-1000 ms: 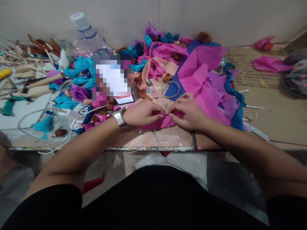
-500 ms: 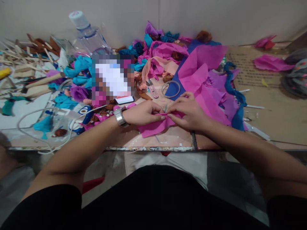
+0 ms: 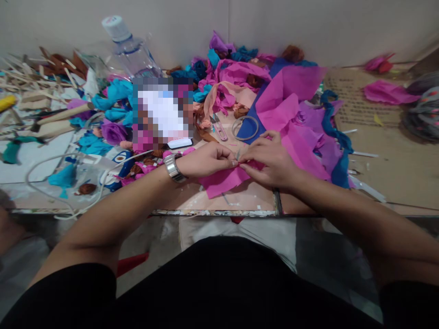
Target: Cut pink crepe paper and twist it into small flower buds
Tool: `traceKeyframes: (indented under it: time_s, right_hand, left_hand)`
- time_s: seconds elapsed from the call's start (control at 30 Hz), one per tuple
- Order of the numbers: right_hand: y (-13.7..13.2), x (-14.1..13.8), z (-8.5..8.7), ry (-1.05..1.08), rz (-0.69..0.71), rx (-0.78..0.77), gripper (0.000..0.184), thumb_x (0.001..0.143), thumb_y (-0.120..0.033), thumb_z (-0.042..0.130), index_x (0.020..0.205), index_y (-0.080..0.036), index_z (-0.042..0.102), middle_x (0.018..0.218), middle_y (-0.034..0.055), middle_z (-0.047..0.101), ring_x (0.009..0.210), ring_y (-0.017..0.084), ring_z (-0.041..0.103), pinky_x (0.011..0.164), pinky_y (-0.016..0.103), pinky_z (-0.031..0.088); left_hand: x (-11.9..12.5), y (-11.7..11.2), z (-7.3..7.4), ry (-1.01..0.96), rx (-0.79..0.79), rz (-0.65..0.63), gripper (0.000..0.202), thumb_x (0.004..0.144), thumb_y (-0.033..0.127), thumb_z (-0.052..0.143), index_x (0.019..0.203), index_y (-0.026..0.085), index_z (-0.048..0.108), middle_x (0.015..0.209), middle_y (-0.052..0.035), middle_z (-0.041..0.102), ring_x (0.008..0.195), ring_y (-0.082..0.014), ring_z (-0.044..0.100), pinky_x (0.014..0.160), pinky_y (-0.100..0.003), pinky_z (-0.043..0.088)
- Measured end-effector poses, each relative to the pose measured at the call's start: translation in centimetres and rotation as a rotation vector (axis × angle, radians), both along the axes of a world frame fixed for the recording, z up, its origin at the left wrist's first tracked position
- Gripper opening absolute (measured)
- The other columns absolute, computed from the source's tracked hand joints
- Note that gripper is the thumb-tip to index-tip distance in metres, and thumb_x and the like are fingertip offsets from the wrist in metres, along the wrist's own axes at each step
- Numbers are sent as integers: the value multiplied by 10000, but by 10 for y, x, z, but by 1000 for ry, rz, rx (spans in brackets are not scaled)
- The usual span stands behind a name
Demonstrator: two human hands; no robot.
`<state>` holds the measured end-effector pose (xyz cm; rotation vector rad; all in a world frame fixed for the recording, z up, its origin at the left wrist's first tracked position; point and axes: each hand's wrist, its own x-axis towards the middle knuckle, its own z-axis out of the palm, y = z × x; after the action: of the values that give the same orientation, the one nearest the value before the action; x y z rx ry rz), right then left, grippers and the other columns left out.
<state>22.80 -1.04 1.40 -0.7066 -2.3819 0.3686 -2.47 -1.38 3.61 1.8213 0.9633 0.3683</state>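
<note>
A piece of pink crepe paper hangs between my two hands over the table's front part. My left hand pinches its upper edge between thumb and fingers. Close beside it, my right hand pinches the same edge, its fingertips almost touching the left ones. The exact fold under the fingertips is hidden. Just beyond the hands lie pink-handled thread snips and a grey ring-shaped coil.
Large pink crepe sheets lie at the right, beside brown cardboard. A clear bottle stands behind a blurred-out phone. A white cable and wooden sticks are at the left.
The left thumb has shifted up along the paper's edge towards the right fingertips. The pink paper's lower part has swung slightly to the right. Both hands keep their pinch.
</note>
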Motion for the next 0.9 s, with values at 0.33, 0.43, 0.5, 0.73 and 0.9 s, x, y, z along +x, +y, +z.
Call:
traceKeyframes:
  time_s: [0.33, 0.43, 0.5, 0.73, 0.9]
  right_hand:
    - [1, 0, -1, -4, -37, 3, 128, 1011, -319, 685, 980, -288, 805, 926, -4, 853, 943, 253, 733, 1137, 560, 338]
    - [0, -1, -1, 0, -46, 3, 144, 1020, -333, 677, 970, -279, 800, 917, -2, 850, 931, 251, 732, 1132, 555, 340]
    - [0, -2, 0, 8, -44, 12, 145, 1023, -329, 677, 966, -275, 799, 915, -2, 848, 928, 248, 730, 1129, 553, 340]
    - [1, -3, -1, -21, -48, -3, 140, 1019, -313, 660, 957, -272, 779, 912, 4, 838, 934, 256, 716, 1120, 554, 325]
    - [1, -3, -2, -54, -40, -14, 140, 1027, -312, 650, 969, -264, 768, 954, 17, 834, 977, 270, 703, 1089, 542, 321]
  left_hand:
    - [4, -7, 4, -16, 134, 46, 327, 985, 439, 654, 875, 154, 768, 702, 3, 655, 616, -105, 500, 580, -223, 374]
    - [6, -10, 7, -18, 212, 53, 318, 998, 413, 635, 872, 150, 763, 700, 6, 649, 644, -113, 512, 612, -231, 393]
    - [7, -12, 7, -6, 237, 59, 310, 999, 403, 633, 876, 150, 764, 699, 7, 644, 652, -117, 515, 616, -234, 391]
    - [7, -11, 8, 28, 265, 42, 309, 1007, 399, 610, 857, 159, 736, 700, 10, 637, 656, -122, 515, 626, -243, 382]
    - [6, -10, 7, 55, 312, 11, 315, 1021, 388, 594, 824, 169, 705, 677, 19, 626, 631, -119, 514, 626, -257, 368]
